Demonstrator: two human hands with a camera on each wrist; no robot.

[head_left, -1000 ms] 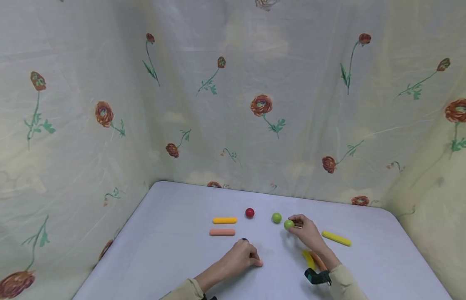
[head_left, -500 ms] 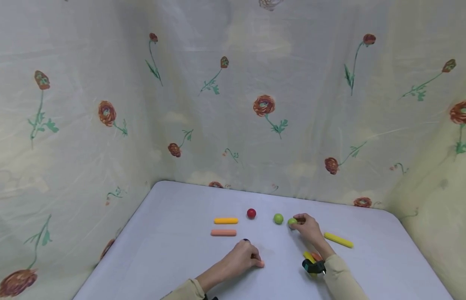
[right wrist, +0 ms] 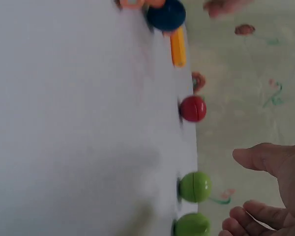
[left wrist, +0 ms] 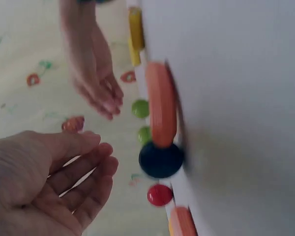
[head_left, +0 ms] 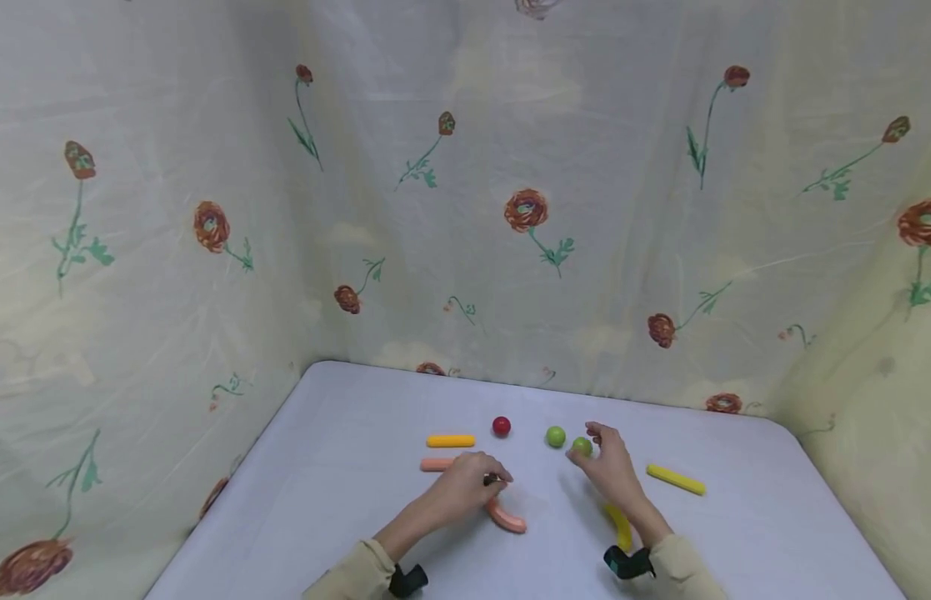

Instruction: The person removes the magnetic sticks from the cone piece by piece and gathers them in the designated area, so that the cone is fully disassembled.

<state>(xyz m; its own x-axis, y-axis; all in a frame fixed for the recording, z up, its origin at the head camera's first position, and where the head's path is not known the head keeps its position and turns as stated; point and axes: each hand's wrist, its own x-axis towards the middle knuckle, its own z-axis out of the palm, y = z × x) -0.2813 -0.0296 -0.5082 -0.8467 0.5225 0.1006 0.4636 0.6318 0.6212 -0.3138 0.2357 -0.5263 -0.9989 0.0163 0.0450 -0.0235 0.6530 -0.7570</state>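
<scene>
My left hand (head_left: 465,483) hovers over a curved pink stick (head_left: 508,518) and a dark blue ball (left wrist: 161,160), which it partly hides in the head view. In the left wrist view its loosely bent fingers hold nothing and stand apart from both. My right hand (head_left: 613,471) is beside a green ball (head_left: 582,446), thumb and fingers spread around it. The right wrist view shows that thumb apart from the fingers, with nothing gripped. A second green ball (head_left: 556,437) sits just left of it, and a red ball (head_left: 501,427) farther left.
A straight orange-yellow stick (head_left: 450,441) and a straight pink stick (head_left: 435,465) lie left on the white table (head_left: 345,475). Right of my right hand is a yellow stick (head_left: 675,479). A curved yellow stick (head_left: 619,527) lies beside my right forearm. Flowered cloth surrounds the table.
My left hand has let go of the curved pink stick and moved up and left, over the dark blue ball. The right hand has set its green ball down and spread its fingers.
</scene>
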